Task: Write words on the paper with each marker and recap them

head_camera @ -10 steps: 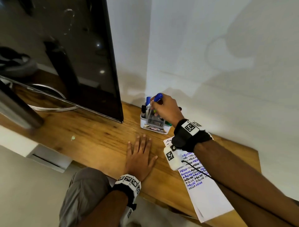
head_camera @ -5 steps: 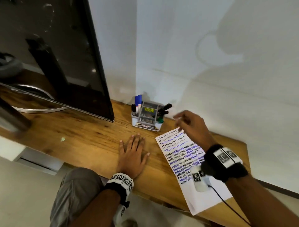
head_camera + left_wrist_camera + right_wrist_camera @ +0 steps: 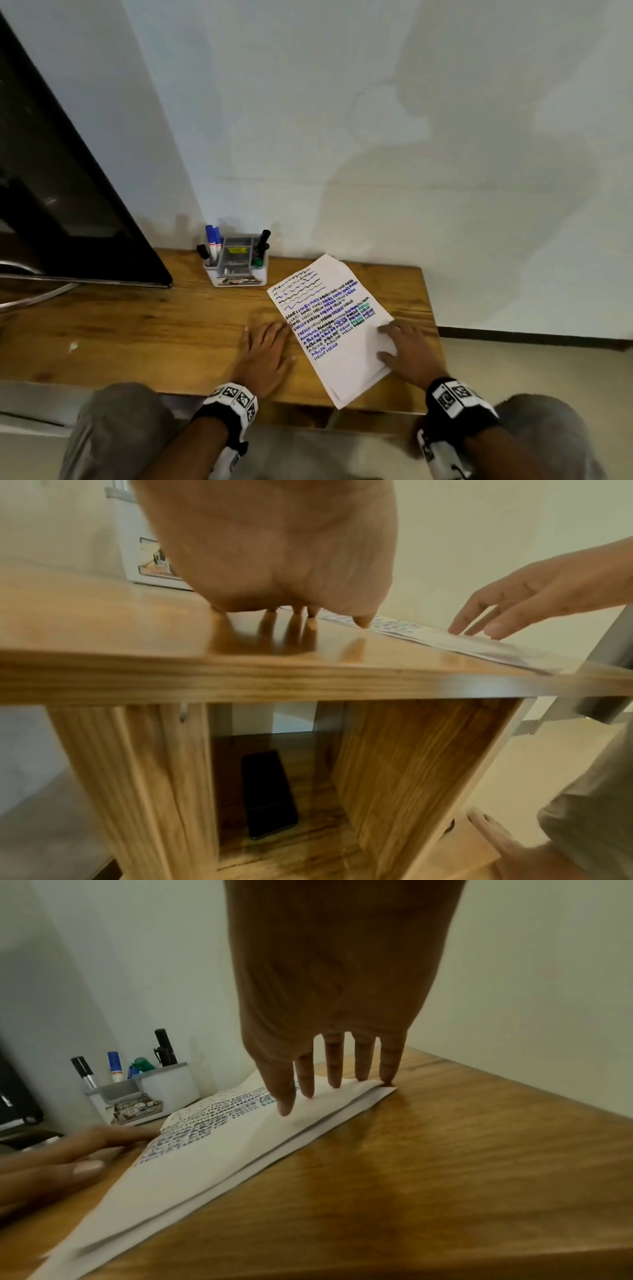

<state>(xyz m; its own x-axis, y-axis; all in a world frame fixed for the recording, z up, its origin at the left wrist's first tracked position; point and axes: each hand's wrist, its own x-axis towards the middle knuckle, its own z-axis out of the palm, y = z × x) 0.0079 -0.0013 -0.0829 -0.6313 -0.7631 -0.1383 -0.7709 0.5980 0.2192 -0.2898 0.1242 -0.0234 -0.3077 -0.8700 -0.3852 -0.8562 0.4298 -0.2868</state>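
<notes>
The paper (image 3: 337, 329) lies slanted on the tabletop (image 3: 171, 329), near its right end, and it is full of lines of words in black, blue and some green. A second ago my right hand (image 3: 407, 353) was still at the holder (image 3: 236, 270), putting a blue marker (image 3: 214, 240) back; now it has come back and its straight fingers (image 3: 334, 1064) rest on the right edge of the paper, holding nothing. My left hand (image 3: 265, 356) has not moved: it lies flat on the tabletop just beside the left edge of the paper, fingers stretched, also holding nothing. All the markers I can see stand capped in the holder at the wall. I judge that the writing and recapping are finished, or nearly so.
</notes>
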